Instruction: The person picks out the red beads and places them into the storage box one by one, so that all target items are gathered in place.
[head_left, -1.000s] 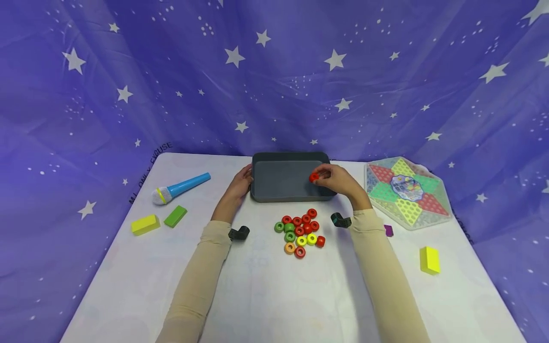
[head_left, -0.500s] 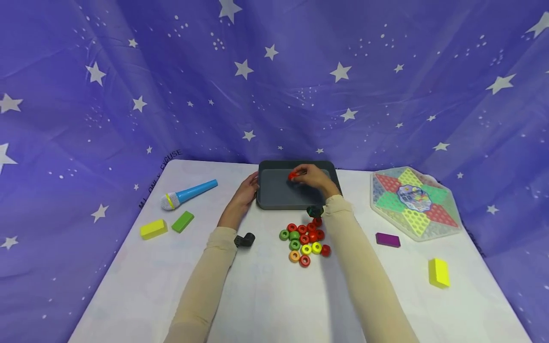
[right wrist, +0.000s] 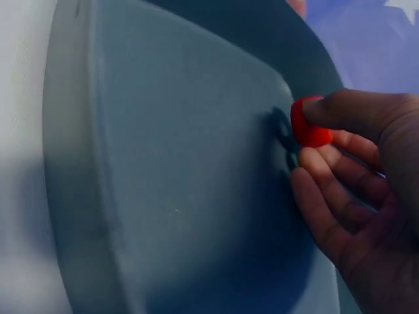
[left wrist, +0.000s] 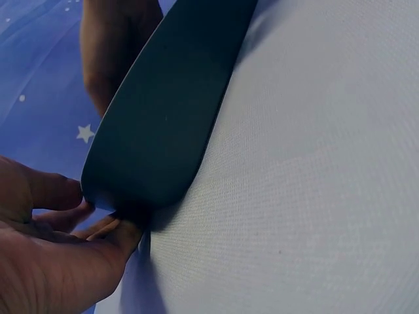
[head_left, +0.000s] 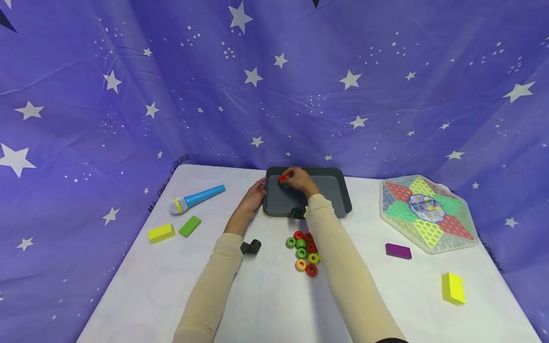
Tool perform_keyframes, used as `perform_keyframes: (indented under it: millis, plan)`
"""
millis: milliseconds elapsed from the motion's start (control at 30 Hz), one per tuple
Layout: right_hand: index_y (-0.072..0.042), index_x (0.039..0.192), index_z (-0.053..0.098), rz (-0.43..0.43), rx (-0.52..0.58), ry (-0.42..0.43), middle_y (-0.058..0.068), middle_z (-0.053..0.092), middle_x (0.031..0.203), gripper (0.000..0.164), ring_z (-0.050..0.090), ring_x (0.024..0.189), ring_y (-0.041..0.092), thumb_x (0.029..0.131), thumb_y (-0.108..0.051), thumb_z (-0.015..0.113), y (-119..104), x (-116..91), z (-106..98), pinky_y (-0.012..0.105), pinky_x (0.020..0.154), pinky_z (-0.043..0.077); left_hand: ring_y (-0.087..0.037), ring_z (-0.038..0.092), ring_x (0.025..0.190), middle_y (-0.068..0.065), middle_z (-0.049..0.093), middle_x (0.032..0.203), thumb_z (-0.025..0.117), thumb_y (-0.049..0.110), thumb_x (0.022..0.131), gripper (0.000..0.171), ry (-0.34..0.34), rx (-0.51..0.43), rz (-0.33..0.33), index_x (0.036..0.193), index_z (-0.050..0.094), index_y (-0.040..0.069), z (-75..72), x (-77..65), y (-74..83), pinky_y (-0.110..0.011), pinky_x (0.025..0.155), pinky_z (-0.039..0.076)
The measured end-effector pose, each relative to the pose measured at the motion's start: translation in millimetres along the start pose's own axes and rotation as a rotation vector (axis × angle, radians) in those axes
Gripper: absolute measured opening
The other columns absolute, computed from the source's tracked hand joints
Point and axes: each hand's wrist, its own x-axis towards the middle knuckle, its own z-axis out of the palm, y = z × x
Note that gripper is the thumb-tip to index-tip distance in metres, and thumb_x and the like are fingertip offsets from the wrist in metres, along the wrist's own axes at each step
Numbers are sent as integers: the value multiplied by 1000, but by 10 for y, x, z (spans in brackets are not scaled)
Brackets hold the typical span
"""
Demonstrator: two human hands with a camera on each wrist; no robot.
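Observation:
A dark grey tray (head_left: 326, 195) lies at the back of the white table. My left hand (head_left: 252, 199) holds its left end; in the left wrist view the thumb touches the rim and the fingers (left wrist: 124, 232) curl against the end wall. My right hand (head_left: 299, 180) is over the tray's left part. Between its thumb and fingers it pinches a red bead (right wrist: 310, 123), close above the tray floor near the wall. In front of the tray lie several loose ring-shaped beads, among them a green bead (head_left: 301, 253), an orange bead (head_left: 301, 265) and a red bead (head_left: 311, 270); my right forearm covers some.
To the left are a toy microphone (head_left: 197, 197), a yellow block (head_left: 161, 233) and a green block (head_left: 190, 226). On the right lie a Chinese checkers board (head_left: 426, 214), a purple block (head_left: 398, 251) and a yellow block (head_left: 453, 288). A starry blue cloth (head_left: 300, 95) hangs behind.
My right hand has carried the red bead leftward across the tray, from its right side to its left part. My left hand stays at the tray's left end. The head view has shifted.

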Motion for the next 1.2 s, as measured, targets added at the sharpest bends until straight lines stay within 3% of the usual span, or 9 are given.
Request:
perform_keyframes:
  millis: [267,633,767,933,1200]
  plan:
    - [-5,103,67,-14,-108,26,7,65,94,25,57,85,21,81,-12,75,31,65,63,29,74,46,-33,31,140,-21,27,155,28,-11,93,61,-16,-9,15,152,20,1,-2,7,-25,-47,114,27]
    - [-5,119,63,-44,-135,-18,14,65,113,38,58,105,27,83,-10,73,-25,23,-60,38,91,46,-36,33,138,-23,28,154,28,-12,93,61,-16,-5,15,152,19,0,9,9,-7,-50,113,28]
    - [-3,125,60,-95,-99,-11,17,62,121,42,57,111,30,85,-10,70,-37,-36,-191,42,94,46,-35,33,139,-23,30,153,28,-12,94,60,-1,7,8,152,20,0,0,15,5,-50,113,29]
    - [-1,131,55,-142,26,1,20,57,130,45,56,115,32,88,-10,67,-11,-165,-393,45,95,46,-33,33,139,-22,30,153,29,-11,95,59,7,14,9,152,21,1,-3,34,9,-49,113,29]
    - [-8,136,53,-127,125,28,16,56,134,49,58,115,28,90,-20,67,102,-501,-668,48,99,44,-32,31,141,-22,29,154,30,-11,95,59,11,-16,16,152,23,2,15,40,-10,-48,113,29]
